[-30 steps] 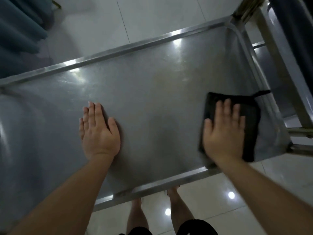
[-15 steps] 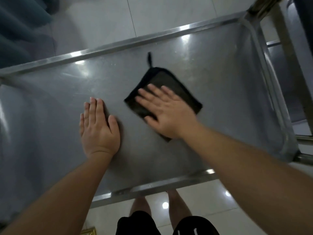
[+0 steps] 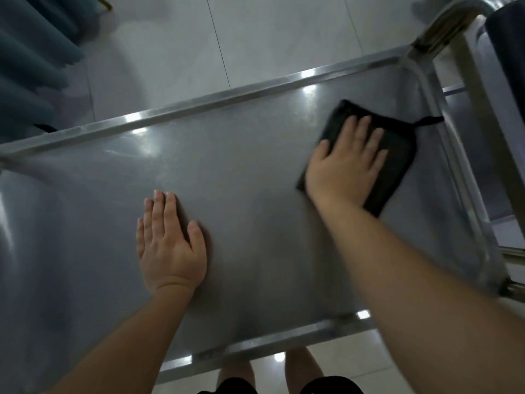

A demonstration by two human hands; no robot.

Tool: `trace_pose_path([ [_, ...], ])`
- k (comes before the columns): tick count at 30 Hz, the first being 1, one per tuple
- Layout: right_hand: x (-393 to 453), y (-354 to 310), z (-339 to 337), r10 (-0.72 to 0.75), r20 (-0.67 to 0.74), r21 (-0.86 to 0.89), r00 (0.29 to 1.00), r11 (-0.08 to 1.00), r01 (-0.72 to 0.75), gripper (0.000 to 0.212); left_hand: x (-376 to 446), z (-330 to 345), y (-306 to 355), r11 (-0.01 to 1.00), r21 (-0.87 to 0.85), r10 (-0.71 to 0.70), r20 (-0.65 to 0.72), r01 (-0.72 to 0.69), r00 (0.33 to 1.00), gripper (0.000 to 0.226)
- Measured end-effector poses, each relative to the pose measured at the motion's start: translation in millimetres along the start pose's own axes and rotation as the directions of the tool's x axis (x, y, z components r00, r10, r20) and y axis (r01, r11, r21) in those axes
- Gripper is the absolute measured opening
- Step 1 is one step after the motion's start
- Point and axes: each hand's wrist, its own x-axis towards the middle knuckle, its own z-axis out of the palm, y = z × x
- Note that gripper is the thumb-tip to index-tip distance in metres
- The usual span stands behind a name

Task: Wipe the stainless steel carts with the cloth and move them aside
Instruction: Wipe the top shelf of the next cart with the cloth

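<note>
Currently the step in hand is wiping the top shelf of the stainless steel cart (image 3: 255, 177). The folded black cloth (image 3: 397, 155) lies flat on the shelf at about 2 o'clock from its centre, near the right rim, its hanging loop (image 3: 427, 121) trailing toward the corner post (image 3: 426, 61). The right hand (image 3: 345, 163) presses the cloth from above, grip spread, fingers straight and slightly fanned, pinching nothing. The left hand (image 3: 170, 243) rests palm-down on bare steel at about 7 o'clock, grip flat with fingers together, apparently steadying the cart.

To do this step well, pressure should probably be spread across the whole palm so the cloth stays folded and does not bunch. Strokes should overlap and run right up to the raised rim (image 3: 227, 95), where residue is likely to collect. The bracing hand should be relocated to reach the area beneath it. Streaks show near the far rim at 11 o'clock and would merit another pass. White floor tiles (image 3: 284, 32) lie beyond.
</note>
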Motion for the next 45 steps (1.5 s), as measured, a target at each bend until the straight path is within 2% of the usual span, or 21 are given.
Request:
trace_pose_path([
  [3,-52.5,-60.7,18.4,-0.175,0.046,0.020,0.984,0.985,0.174,0.075,0.3,0.1,-0.5,1.000,0.003,-0.002,0.000,0.002,1.000,0.072],
  [5,-76.6,-89.3,29.9,-0.414,0.128,0.047,0.901,0.910,0.412,0.075,0.1,0.9,-1.0,1.000,0.009,-0.002,0.004,0.002,1.000,0.074],
  [6,-82.2,-97.8,33.2,-0.563,0.177,0.052,0.807,0.824,0.564,0.073,0.0,1.1,-1.3,1.000,0.009,-0.001,0.007,0.001,1.000,0.075],
  [8,-74.8,-102.8,34.8,-0.796,0.263,0.059,0.544,0.577,0.815,0.071,0.6,1.2,-2.3,1.000,0.014,0.003,0.020,-0.003,1.000,0.075],
  [10,-49.6,-96.8,31.8,-0.888,0.323,0.081,0.327,0.370,0.926,0.070,0.5,1.5,-2.1,1.000,0.018,0.003,0.029,-0.004,1.000,0.074],
  [12,-15.7,-86.3,25.5,-0.909,0.339,0.071,0.244,0.283,0.957,0.071,0.1,1.7,-1.8,1.000,0.016,0.001,0.017,-0.001,1.000,0.075],
  [14,27.1,-68.3,14.4,-0.894,0.327,0.039,0.305,0.336,0.941,0.071,0.3,1.0,-0.1,1.000,0.009,0.002,0.012,-0.002,1.000,0.075],
  [16,72.2,-42.1,1.1,-0.843,0.274,-0.002,0.462,0.480,0.877,0.072,0.2,-0.6,0.9,1.000,0.011,0.000,0.019,0.000,1.000,0.075],
  [17,92.9,-27.3,-5.0,-0.787,0.225,-0.031,0.575,0.584,0.811,0.073,0.1,-1.4,1.0,1.000,0.012,-0.001,0.021,0.001,1.000,0.075],
  [20,133.5,4.9,-16.5,-0.376,0.087,-0.099,0.923,0.918,0.383,0.078,-0.1,-2.8,1.5,1.000,0.013,-0.006,0.025,0.005,1.000,0.075],
  [22,136.0,-2.9,-14.2,-0.085,0.041,-0.096,0.996,0.991,0.088,0.078,-0.2,-2.8,1.3,1.000,0.017,-0.005,0.023,0.005,1.000,0.076],
  [25,107.4,-47.9,-2.9,0.050,0.020,-0.032,0.999,0.998,-0.049,0.076,1.0,-1.0,0.4,1.000,0.019,-0.007,0.017,0.007,1.000,0.076],
  [27,68.6,-79.4,10.3,-0.060,0.031,-0.026,0.998,0.998,0.061,0.077,1.4,0.5,-0.5,1.000,0.029,-0.011,0.017,0.010,1.000,0.076],
  [29,21.3,-107.2,22.8,-0.285,0.074,-0.039,0.956,0.957,0.288,0.079,1.8,1.1,-1.5,0.999,0.040,-0.009,0.017,0.008,1.000,0.076],
  [31,-15.0,-128.0,31.6,-0.564,0.157,-0.008,0.811,0.820,0.572,0.077,1.7,1.1,-1.2,0.999,0.050,-0.003,0.015,0.003,1.000,0.076],
  [33,-28.1,-136.6,34.8,-0.789,0.263,0.026,0.556,0.582,0.813,0.073,1.5,1.9,-0.8,0.998,0.058,-0.001,0.024,0.000,1.000,0.076],
  [35,-18.9,-133.4,32.6,-0.871,0.329,0.047,0.365,0.401,0.915,0.071,1.1,2.3,-2.0,0.998,0.060,0.000,0.035,-0.002,0.999,0.076],
  [36,-10.2,-128.7,30.6,-0.880,0.337,0.042,0.334,0.369,0.929,0.071,0.9,2.3,-2.8,0.999,0.053,0.006,0.032,-0.007,0.999,0.076],
  [38,15.8,-113.6,23.5,-0.878,0.322,0.019,0.353,0.379,0.925,0.071,0.5,1.9,-2.2,0.999,0.035,0.012,0.011,-0.012,1.000,0.077],
  [40,51.5,-89.6,13.3,-0.853,0.294,-0.020,0.432,0.446,0.895,0.072,0.9,0.1,-0.2,1.000,0.019,0.013,-0.005,-0.013,1.000,0.077],
  [45,141.3,2.3,-21.2,-0.605,0.209,-0.118,0.768,0.764,0.634,0.080,0.2,0.0,1.7,1.000,0.016,0.016,-0.004,-0.016,1.000,0.078],
])
